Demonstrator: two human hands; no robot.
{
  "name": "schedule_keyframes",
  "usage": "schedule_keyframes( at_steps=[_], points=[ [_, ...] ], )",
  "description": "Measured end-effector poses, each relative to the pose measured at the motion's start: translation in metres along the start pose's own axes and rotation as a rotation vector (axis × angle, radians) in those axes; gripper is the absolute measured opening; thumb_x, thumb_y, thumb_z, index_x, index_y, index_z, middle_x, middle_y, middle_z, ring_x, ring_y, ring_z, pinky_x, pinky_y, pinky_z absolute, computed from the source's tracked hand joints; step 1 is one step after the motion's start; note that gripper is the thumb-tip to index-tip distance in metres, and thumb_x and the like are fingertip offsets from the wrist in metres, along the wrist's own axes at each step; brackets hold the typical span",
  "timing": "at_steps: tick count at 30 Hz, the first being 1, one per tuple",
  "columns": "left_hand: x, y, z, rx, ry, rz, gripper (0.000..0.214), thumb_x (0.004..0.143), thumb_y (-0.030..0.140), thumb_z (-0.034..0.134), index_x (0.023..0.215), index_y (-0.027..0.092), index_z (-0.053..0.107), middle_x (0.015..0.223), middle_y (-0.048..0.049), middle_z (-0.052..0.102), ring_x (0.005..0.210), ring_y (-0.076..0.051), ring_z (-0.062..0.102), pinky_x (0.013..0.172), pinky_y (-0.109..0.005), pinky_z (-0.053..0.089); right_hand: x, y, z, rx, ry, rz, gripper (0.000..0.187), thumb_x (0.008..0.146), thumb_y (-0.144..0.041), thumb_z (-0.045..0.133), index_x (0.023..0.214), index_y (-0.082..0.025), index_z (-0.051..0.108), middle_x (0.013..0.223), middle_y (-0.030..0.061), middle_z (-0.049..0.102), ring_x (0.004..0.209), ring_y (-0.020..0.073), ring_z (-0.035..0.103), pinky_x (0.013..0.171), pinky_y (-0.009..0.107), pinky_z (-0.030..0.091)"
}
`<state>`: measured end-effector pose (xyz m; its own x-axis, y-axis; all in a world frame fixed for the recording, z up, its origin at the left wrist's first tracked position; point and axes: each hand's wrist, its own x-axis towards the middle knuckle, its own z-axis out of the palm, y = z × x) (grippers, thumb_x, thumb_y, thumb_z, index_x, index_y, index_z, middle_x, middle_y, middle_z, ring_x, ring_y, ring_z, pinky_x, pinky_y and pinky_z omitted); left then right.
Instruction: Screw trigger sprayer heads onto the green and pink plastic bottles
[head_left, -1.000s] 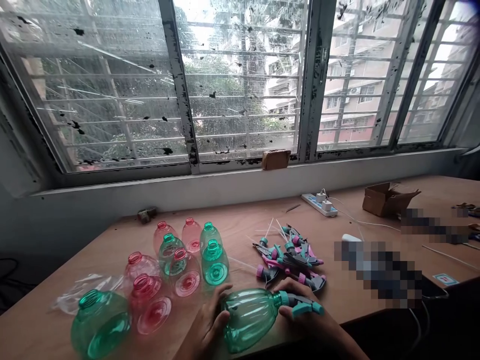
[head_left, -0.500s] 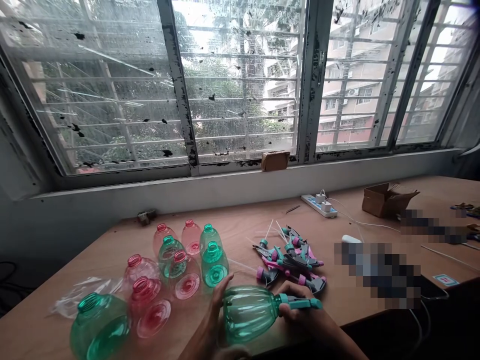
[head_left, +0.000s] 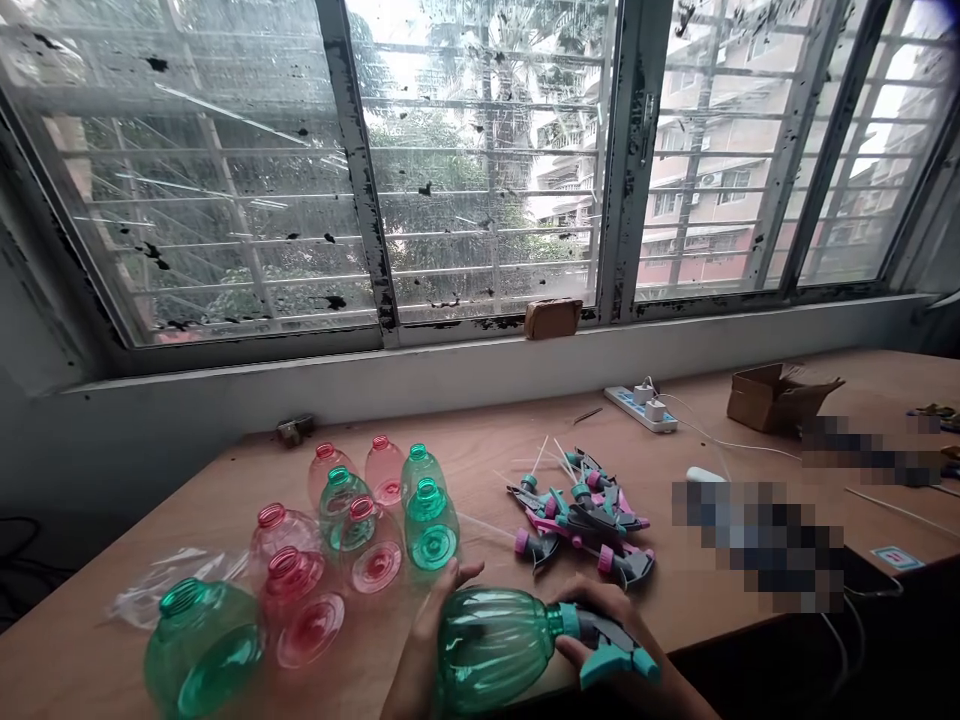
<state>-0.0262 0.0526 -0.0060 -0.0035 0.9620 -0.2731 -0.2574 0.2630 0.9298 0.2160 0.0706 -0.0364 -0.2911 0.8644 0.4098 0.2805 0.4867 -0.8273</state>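
Note:
A ribbed clear-green spray bottle (head_left: 491, 645) lies on its side in front of me, its neck pointing right. My left hand (head_left: 429, 630) is wrapped round its base end, with most of the fingers hidden. On the neck sits a teal-and-grey trigger sprayer head (head_left: 611, 645). My right hand (head_left: 604, 598) grips its collar, thumb below and fingers over the top. Just beyond lies a heap of sprayer heads (head_left: 581, 515), teal, pink and grey, with thin dip tubes. Several open-necked bottles stand to the left, among them a red bottle (head_left: 373, 550) and a large green bottle (head_left: 206, 645).
A crumpled clear plastic bag (head_left: 169, 590) lies at the left. Toward the window are a power strip (head_left: 641, 408) with plugs and an open cardboard box (head_left: 776, 398). White cables run across the right side. The table's front edge is close to my right arm.
The sprayer head has turned on the bottle's neck, so its teal trigger now shows facing down and right. My hands and the bottle have shifted slightly lower.

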Motion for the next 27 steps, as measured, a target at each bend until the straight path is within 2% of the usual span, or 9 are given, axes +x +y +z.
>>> schedule_keyframes(
  at_steps=[6, 9, 12, 15, 18, 21, 23, 25, 27],
  points=[
    [-0.017, 0.016, 0.01, -0.138, -0.053, -0.11, 0.05, 0.091, 0.059, 0.061, 0.104, 0.013, 0.076, 0.09, -0.0109, 0.083, 0.082, -0.029, 0.077, 0.075, -0.035, 0.058, -0.013, -0.009, 0.004, -0.038, 0.07, -0.311, 0.025, 0.079, -0.037, 0.083, 0.1, -0.024, 0.079, 0.078, 0.0097, 0.079, 0.065, 0.0345, 0.073, 0.061, 0.041, 0.06],
    [-0.024, 0.016, 0.015, -0.172, -0.062, -0.042, 0.044, 0.091, 0.057, 0.061, 0.102, 0.017, 0.074, 0.084, -0.007, 0.08, 0.079, -0.028, 0.076, 0.075, -0.035, 0.058, -0.013, -0.019, 0.001, -0.014, 0.109, -0.228, 0.025, 0.078, -0.035, 0.086, 0.099, -0.023, 0.08, 0.081, 0.0096, 0.08, 0.071, 0.0345, 0.073, 0.067, 0.04, 0.059],
    [-0.027, 0.009, 0.011, 0.083, 0.009, 0.377, 0.045, 0.091, 0.065, 0.058, 0.105, 0.024, 0.072, 0.096, -0.0058, 0.077, 0.092, -0.031, 0.072, 0.082, -0.036, 0.055, -0.009, -0.019, 0.004, 0.183, 0.001, 0.104, 0.028, 0.079, -0.045, 0.083, 0.087, -0.019, 0.077, 0.075, 0.0082, 0.077, 0.063, 0.0281, 0.069, 0.057, 0.034, 0.055],
    [-0.028, 0.001, 0.0, 0.366, -0.021, 0.848, 0.041, 0.091, 0.063, 0.061, 0.105, 0.027, 0.074, 0.113, -0.0092, 0.072, 0.108, -0.036, 0.064, 0.097, -0.042, 0.048, -0.005, -0.009, 0.016, 0.64, -0.153, 0.462, 0.052, 0.072, -0.067, 0.079, 0.073, -0.018, 0.062, 0.053, 0.0008, 0.064, 0.039, 0.0134, 0.052, 0.037, 0.021, 0.041],
    [-0.026, -0.007, -0.012, 0.501, -0.139, 1.033, 0.039, 0.092, 0.059, 0.062, 0.117, 0.03, 0.072, 0.126, -0.0128, 0.07, 0.117, -0.04, 0.061, 0.105, -0.049, 0.044, -0.006, -0.002, 0.024, 0.848, -0.153, 0.581, 0.058, 0.07, -0.072, 0.08, 0.074, -0.019, 0.057, 0.048, -0.0034, 0.058, 0.035, 0.009, 0.044, 0.033, 0.017, 0.038],
    [-0.017, -0.013, -0.014, 0.423, -0.111, 0.97, 0.057, 0.083, 0.064, 0.07, 0.128, 0.029, 0.065, 0.149, -0.0135, 0.056, 0.139, -0.044, 0.045, 0.117, -0.054, 0.031, -0.004, -0.004, 0.019, 0.794, -0.076, 0.487, 0.055, 0.074, -0.069, 0.08, 0.079, -0.019, 0.059, 0.056, -0.0005, 0.066, 0.038, 0.0108, 0.051, 0.038, 0.019, 0.044],
    [-0.008, -0.015, -0.011, 0.26, -0.078, 0.769, 0.076, 0.075, 0.066, 0.077, 0.139, 0.029, 0.056, 0.154, -0.0107, 0.051, 0.147, -0.042, 0.037, 0.121, -0.051, 0.027, -0.001, -0.008, 0.009, 0.674, -0.008, 0.324, 0.048, 0.079, -0.064, 0.08, 0.08, -0.019, 0.063, 0.064, 0.0015, 0.069, 0.048, 0.015, 0.06, 0.047, 0.024, 0.05],
    [0.002, -0.016, -0.007, 0.133, -0.081, 0.534, 0.083, 0.078, 0.068, 0.073, 0.147, 0.029, 0.048, 0.15, -0.0099, 0.055, 0.142, -0.041, 0.045, 0.116, -0.049, 0.037, 0.002, -0.011, 0.0, 0.454, 0.06, 0.142, 0.036, 0.082, -0.054, 0.082, 0.084, -0.02, 0.07, 0.071, 0.0029, 0.071, 0.059, 0.0207, 0.064, 0.055, 0.029, 0.054],
    [0.01, -0.018, -0.005, 0.082, -0.087, 0.392, 0.077, 0.087, 0.073, 0.057, 0.149, 0.027, 0.047, 0.14, -0.0116, 0.064, 0.127, -0.04, 0.06, 0.1, -0.049, 0.052, 0.002, -0.012, -0.004, 0.214, 0.108, 0.01, 0.026, 0.082, -0.045, 0.085, 0.091, -0.022, 0.077, 0.078, 0.005, 0.075, 0.069, 0.0268, 0.068, 0.062, 0.035, 0.056]
  ],
)
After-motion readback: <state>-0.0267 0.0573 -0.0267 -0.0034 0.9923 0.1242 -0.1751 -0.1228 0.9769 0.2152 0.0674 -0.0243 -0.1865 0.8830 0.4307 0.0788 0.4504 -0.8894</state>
